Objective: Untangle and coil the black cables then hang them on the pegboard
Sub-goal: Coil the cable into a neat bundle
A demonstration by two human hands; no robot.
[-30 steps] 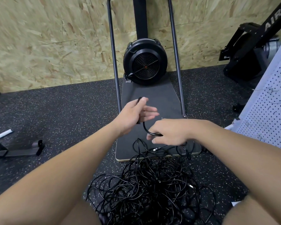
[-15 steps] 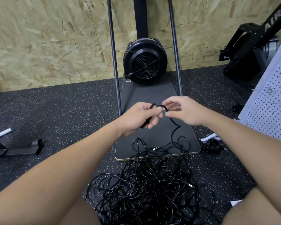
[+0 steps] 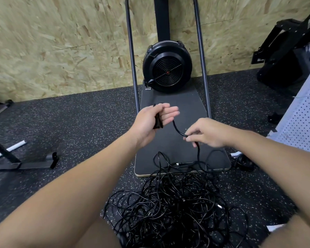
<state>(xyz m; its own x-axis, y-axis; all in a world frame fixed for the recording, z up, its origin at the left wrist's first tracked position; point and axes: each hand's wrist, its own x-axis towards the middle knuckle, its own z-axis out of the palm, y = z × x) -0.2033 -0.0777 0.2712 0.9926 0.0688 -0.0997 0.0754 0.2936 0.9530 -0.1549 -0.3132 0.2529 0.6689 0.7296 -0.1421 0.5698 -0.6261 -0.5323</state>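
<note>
A big tangle of black cables (image 3: pixel 172 208) lies on the speckled floor in front of me. My left hand (image 3: pixel 154 120) holds a small coil of one black cable (image 3: pixel 177 129) against its palm under the thumb, fingers stretched out. That cable runs down to my right hand (image 3: pixel 206 132), which pinches it lower down. From there it drops into the tangle. The white pegboard (image 3: pixel 304 122) stands at the right edge.
A fan-wheel exercise machine (image 3: pixel 166 66) with two upright bars stands on a dark board (image 3: pixel 177 158) straight ahead. Another black machine (image 3: pixel 286 54) sits at the back right. A metal frame foot (image 3: pixel 25 163) lies on the left. An OSB wall is behind.
My right hand has dropped from beside the left hand to lower down the cable. The left hand's fingers have opened out around the coil.
</note>
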